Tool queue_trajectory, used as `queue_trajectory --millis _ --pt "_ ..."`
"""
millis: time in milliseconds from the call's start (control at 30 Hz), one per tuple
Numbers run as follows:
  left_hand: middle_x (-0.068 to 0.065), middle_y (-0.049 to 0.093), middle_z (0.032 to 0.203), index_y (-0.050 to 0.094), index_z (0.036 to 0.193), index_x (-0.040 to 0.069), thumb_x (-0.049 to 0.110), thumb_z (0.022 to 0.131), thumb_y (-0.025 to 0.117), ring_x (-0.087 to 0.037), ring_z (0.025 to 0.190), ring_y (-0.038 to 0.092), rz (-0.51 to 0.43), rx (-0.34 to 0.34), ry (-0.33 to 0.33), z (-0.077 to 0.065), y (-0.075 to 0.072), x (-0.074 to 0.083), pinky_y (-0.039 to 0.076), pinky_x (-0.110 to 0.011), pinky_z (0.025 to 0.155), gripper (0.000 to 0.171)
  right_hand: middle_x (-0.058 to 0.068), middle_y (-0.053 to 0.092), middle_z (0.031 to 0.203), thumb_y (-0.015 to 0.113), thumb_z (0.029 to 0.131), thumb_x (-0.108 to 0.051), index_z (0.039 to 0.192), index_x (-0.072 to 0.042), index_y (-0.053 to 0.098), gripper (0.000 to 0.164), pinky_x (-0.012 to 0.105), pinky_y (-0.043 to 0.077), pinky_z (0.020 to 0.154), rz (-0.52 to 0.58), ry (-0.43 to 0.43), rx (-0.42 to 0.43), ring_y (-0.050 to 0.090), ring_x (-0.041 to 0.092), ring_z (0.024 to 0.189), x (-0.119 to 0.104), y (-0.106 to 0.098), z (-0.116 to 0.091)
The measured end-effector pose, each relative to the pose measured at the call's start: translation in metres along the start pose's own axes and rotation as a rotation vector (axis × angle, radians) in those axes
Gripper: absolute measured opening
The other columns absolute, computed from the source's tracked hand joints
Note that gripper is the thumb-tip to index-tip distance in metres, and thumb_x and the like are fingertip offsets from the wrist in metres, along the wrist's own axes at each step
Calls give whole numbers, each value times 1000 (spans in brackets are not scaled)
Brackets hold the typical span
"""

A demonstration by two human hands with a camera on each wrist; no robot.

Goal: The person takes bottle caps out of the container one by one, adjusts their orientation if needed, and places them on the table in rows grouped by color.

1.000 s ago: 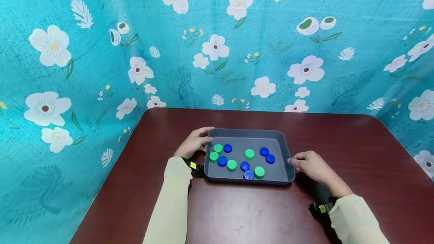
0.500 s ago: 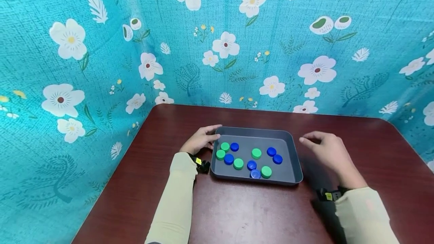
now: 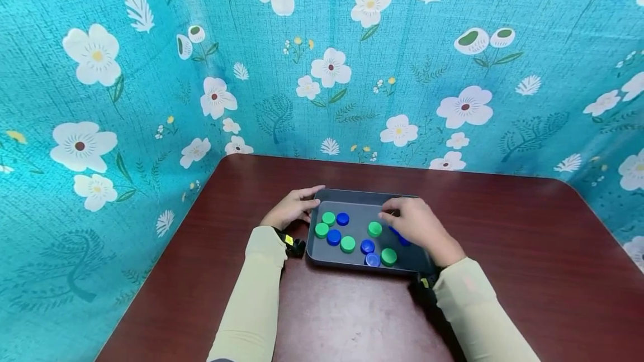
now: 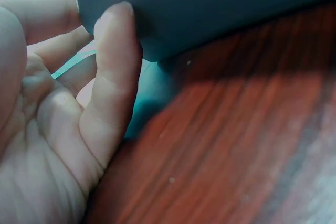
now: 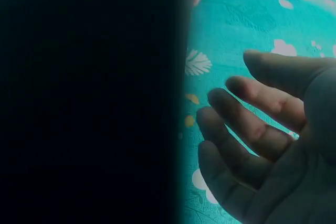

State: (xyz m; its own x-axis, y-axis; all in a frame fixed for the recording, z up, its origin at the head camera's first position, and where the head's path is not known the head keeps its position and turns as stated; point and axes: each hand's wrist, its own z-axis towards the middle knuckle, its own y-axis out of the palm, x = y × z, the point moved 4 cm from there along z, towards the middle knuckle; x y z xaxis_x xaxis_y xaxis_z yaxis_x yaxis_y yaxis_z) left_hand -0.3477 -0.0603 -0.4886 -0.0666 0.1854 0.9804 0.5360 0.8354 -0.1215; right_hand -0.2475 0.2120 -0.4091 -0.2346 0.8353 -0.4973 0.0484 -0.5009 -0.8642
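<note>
A dark grey rectangular tray point(image 3: 352, 205) holds several green and blue bottle caps. My left hand point(image 3: 290, 210) grips the tray's far left corner; in the left wrist view the thumb point(image 4: 116, 51) lies against the outer wall and the other fingers reach past its edge. Over the tray's right half hovers my right hand point(image 3: 413, 221), its fingers loosely bent with nothing between them. Just left of its fingertips is a green cap point(image 3: 374, 229). Beneath the hand, a blue cap point(image 3: 404, 242) is partly covered. Near the front wall lie a blue cap point(image 3: 372, 260) and a green cap point(image 3: 388, 256).
The tray rests on a dark red-brown wooden table point(image 3: 332, 312). A turquoise floral cloth point(image 3: 302, 122) hangs behind the table and along its left side. A dark shape point(image 5: 89, 98) fills the left half of the right wrist view.
My right hand let go of the tray's right rim, rose beside it, then moved left over the caps. My left hand stays at the tray's corner. The head view shifted slightly.
</note>
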Motion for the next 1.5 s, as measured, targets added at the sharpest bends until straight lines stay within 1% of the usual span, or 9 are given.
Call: queue_trajectory --millis 100,167,200,333,467,567,733,1233,1500 --pt "-15 68 106 42 149 22 16 100 57 -24 75 67 3 -6 10 0 -2 3 58 -39 69 52 4 69 103 67 93 -26 115 -7 71 30 39 55 72 -14 3 -69 65 17 85 -3 9 2" --pt "-16 67 109 43 149 23 17 100 57 -24 76 67 2 -11 13 1 -3 6 58 -39 69 51 7 68 109 67 93 -27 117 -7 71 31 41 56 74 -29 -4 -82 66 17 88 -4 15 3" --pt "-19 66 111 42 149 21 16 100 56 -24 76 67 2 -19 9 -1 -3 10 58 -40 70 51 7 68 111 67 93 -27 117 -7 71 31 41 56 74 -41 -13 -79 67 18 88 -5 18 4" --pt "-21 64 116 42 149 22 16 100 56 -25 77 68 0 -23 3 1 -2 11 57 -40 72 51 6 67 110 70 91 -26 114 -8 72 29 42 55 76 -96 -73 -23 66 18 87 -6 29 7" --pt "-19 65 113 46 147 21 15 99 58 -23 73 64 -12 2 21 3 0 9 58 -39 69 49 2 66 104 73 89 -25 110 -10 73 27 40 54 74 -117 -114 41 63 15 82 -3 30 7" --pt "-18 63 110 52 142 19 11 98 59 -22 68 59 -29 28 30 3 -1 9 57 -37 64 46 1 66 104 73 88 -26 108 -11 74 25 40 54 74 -126 -130 41 61 14 82 -2 30 8" --pt "-16 63 110 55 138 17 8 96 60 -22 67 57 -43 63 40 4 -4 9 57 -35 61 43 1 67 105 76 86 -29 104 -14 75 23 44 53 81 -145 -166 22 63 19 92 -2 31 10" --pt "-16 64 111 55 137 16 9 95 61 -23 71 63 -26 47 15 0 -1 -1 57 -38 64 43 1 68 106 80 82 -28 106 -14 74 28 44 53 83 -144 -133 -17 64 20 97 2 46 2" --pt "-14 64 112 55 137 16 9 96 60 -23 69 63 -21 59 17 -1 0 0 57 -36 63 42 1 68 106 79 82 -28 109 -12 73 32 43 53 84 -151 -134 -16 64 20 96 -1 44 1"
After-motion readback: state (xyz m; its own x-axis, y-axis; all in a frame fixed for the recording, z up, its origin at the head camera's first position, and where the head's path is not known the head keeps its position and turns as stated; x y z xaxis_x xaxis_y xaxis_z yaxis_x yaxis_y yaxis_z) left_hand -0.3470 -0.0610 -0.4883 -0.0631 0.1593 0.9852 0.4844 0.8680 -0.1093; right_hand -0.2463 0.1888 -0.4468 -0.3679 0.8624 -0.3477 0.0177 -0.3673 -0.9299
